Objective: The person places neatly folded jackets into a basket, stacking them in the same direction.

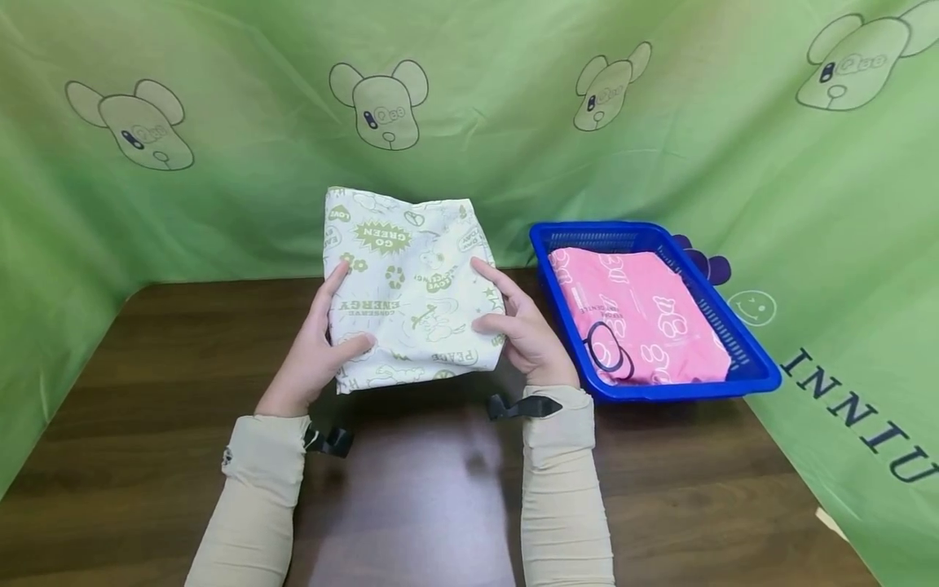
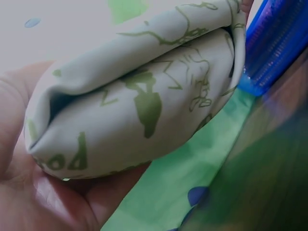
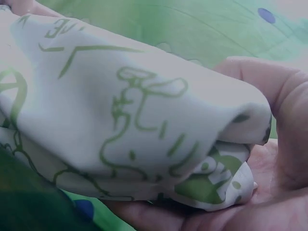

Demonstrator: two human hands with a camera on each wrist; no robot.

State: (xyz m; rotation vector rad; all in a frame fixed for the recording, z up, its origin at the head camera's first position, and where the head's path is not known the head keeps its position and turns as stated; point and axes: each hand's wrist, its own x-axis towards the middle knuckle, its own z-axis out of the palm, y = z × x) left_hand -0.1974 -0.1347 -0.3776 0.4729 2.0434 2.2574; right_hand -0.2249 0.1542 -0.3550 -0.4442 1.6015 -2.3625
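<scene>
A folded white cloth [image 1: 407,285] with green cartoon and lettering print is held up above the table between both hands. My left hand [image 1: 308,355] grips its left edge, and my right hand [image 1: 531,334] grips the right edge, each with the thumb on the printed face. In the left wrist view the cloth [image 2: 139,106] shows its rolled, layered folds between thumb and fingers. Seen from the right wrist, the cloth [image 3: 91,106] bulges softly, its folded end against the right palm. The cloth's far side is hidden in the head view.
To the right stands a blue plastic basket [image 1: 678,393] with a folded pink printed cloth [image 1: 653,318] in it. Everything rests on a dark wooden table [image 1: 169,391]. A green curtain [image 1: 484,155] with bear drawings hangs behind and at the sides.
</scene>
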